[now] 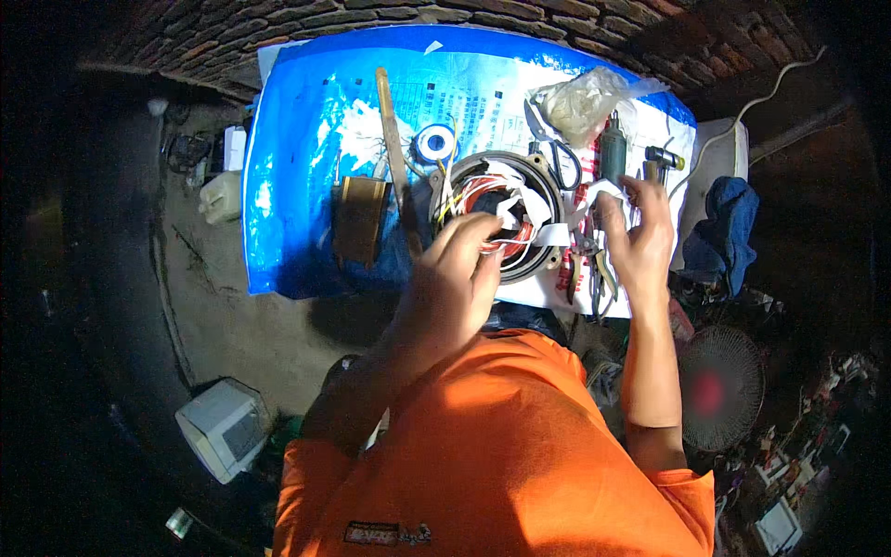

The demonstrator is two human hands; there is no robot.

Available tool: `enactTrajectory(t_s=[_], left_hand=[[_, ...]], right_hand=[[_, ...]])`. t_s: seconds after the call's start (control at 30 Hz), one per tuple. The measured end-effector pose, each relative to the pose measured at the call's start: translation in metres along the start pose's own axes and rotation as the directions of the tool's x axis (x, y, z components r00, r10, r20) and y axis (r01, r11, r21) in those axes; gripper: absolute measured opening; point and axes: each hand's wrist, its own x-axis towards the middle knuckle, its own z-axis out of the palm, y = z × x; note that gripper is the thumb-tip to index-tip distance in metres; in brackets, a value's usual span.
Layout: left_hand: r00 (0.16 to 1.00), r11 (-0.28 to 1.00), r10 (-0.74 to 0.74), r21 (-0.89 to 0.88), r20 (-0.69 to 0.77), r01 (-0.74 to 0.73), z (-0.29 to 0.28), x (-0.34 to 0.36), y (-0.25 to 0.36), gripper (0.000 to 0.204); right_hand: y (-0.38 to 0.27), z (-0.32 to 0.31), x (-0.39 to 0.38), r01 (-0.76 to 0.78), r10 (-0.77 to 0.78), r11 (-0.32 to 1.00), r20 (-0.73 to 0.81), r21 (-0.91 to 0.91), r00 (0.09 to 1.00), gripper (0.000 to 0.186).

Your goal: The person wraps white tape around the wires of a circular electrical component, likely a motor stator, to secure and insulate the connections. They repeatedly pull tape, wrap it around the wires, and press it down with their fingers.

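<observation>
In the middle of the table stands a round motor stator, its metal housing ringed with red-brown windings and bits of white insulating paper. White and yellow lead wires stick out at its left side. My left hand reaches over the near left rim, its bent thumb and forefinger around the windings; the other fingers are partly hidden. To the right, my right hand is raised over the tools with thumb and fingers apart, slightly blurred. Pliers lie under it.
A wooden stick, a brown block and a white-and-blue roll lie left of the stator. Beyond my right hand are scissors, a green cylindrical tool and a plastic bag. A fan stands at lower right.
</observation>
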Motion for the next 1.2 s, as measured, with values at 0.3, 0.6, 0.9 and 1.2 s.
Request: enactTrajectory(t_s=[0.3, 0.6, 0.9, 1.2], left_hand=[[1.0, 0.961, -0.02, 0.274, -0.017, 0.024, 0.032, 0.038, -0.014, 0.029], [0.984, 0.986, 0.145, 0.063, 0.108, -0.152, 0.014, 0.026, -0.021, 0.018], [0.951, 0.985, 0.104, 0.104, 0.291, -0.139, 0.0, 0.044, -0.019, 0.011], [0.981, 0.992, 0.102, 0.063, 0.162, -0.114, 0.01, 0.045, -0.031, 0.027]], right_hand=[[-0.059, 0.019, 0.002, 0.356, -0.326, 0.918, 0.177, -0.173, 0.929, 0.019], [-0.044, -0.006, 0.05, -0.69, -0.015, 0.671, 0.936, 0.269, 0.351, 0.013], [-0.044, -0.004, 0.028, 0.153, -0.299, 0.949, 0.645, 0.274, 0.703, 0.046], [-0.052, 0.001, 0.049, -0.309, -0.072, 0.899, 0.801, 0.31, 0.594, 0.019]])
